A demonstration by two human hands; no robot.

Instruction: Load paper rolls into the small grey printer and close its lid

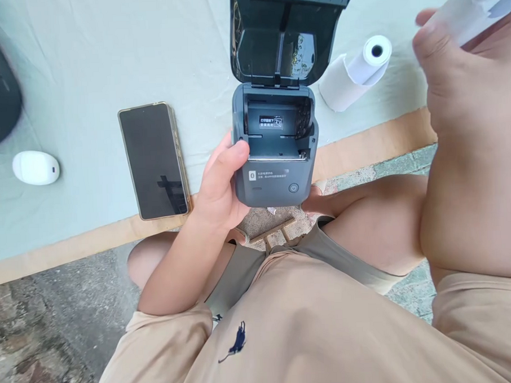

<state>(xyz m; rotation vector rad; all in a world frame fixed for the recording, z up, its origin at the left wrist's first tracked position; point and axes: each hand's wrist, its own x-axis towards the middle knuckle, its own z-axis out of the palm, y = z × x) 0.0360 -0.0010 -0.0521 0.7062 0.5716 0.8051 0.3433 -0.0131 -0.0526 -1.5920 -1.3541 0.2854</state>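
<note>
So the little grey thermal printer (pixel 274 148) is being held from its left side by the left hand (pixel 219 187), thumb wrapped over the front corner, fingers hidden behind the body. It's clamped at the table's near edge, partly over the lap. The lid (pixel 289 35) is flipped fully open away from the grip, and the paper bay just beyond the thumb is empty, only a small label seen inside.

A paper roll (pixel 471 4) is pinched in the right hand (pixel 453 75), raised up and well off to the right of the printer, close to the camera and blurry. The fingers are closed around it, though how firmly can't be told.

What could go wrong: the printer is gripped by one side only, so it could get tipped or twisted if anything is pushed into the bay. The loose tail of paper could be fed the wrong way round, or caught under the lid. The open lid hinge could also be strained if knocked.

Around it: a smartphone (pixel 155 159) lies face up just left of the gripping hand, touching nothing. A spare paper roll (pixel 356 71) sits right of the lid, partly unwound. A small white device (pixel 36 167) is much farther left. Everything's on a pale green table cover (pixel 84 63). Nothing sits between raised roll and open bay.
</note>
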